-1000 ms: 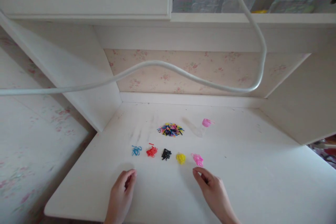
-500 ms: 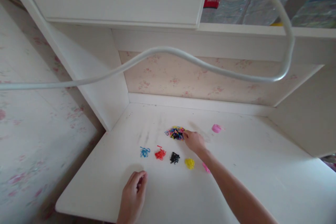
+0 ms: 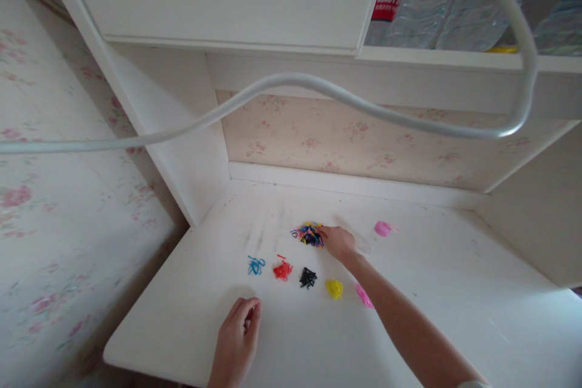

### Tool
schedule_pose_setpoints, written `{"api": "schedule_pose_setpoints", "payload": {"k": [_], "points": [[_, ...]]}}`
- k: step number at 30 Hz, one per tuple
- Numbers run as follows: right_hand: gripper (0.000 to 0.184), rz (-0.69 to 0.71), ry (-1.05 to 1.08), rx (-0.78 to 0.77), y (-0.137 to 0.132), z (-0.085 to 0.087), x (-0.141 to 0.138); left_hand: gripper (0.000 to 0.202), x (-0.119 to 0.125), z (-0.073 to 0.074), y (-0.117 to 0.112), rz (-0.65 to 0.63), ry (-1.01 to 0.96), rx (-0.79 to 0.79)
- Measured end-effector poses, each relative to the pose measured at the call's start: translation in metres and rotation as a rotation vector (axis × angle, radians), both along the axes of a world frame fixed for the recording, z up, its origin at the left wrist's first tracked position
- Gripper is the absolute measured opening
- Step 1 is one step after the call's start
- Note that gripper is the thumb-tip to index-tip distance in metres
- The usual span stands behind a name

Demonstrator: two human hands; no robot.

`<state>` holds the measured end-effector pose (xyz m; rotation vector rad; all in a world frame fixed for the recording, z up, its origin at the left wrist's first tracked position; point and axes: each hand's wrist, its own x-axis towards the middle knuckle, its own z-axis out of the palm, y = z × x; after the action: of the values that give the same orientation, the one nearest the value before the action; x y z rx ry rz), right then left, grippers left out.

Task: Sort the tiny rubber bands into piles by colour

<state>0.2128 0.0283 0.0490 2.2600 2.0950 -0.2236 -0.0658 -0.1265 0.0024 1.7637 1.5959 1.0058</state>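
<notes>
A mixed pile of small coloured rubber bands (image 3: 309, 234) lies on the white desk. At its right edge, my right hand (image 3: 339, 242) touches the bands with fingertips drawn together; whatever is between them is too small to make out. Closer to me runs a row of single-colour heaps: blue bands (image 3: 256, 265), red bands (image 3: 282, 270), black bands (image 3: 308, 278), yellow bands (image 3: 334, 289) and pink bands (image 3: 364, 296), the last partly behind my right forearm. My left hand (image 3: 240, 330) rests curled on the desk below the blue and red heaps, with nothing visible in it.
A small pink item (image 3: 383, 228) lies to the right of the mixed pile. The white desk (image 3: 182, 315) meets a side panel at left. A thick white cable (image 3: 291, 80) crosses the view above. Water bottles (image 3: 418, 6) stand on the upper shelf.
The camera view has shifted slightly, so everything sits a little further right. My right hand stays at the mixed pile, its fingers slightly changed in pose. My left hand keeps its curl.
</notes>
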Motion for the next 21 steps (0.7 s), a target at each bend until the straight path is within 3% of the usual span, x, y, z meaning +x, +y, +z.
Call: {"api": "schedule_pose_setpoints", "payload": {"k": [21], "points": [[0.037,0.048,-0.001,0.01,0.002,-0.0021,0.0015,0.027,0.0008,-0.0046,0.0004,-0.019,0.063,0.012]]}}
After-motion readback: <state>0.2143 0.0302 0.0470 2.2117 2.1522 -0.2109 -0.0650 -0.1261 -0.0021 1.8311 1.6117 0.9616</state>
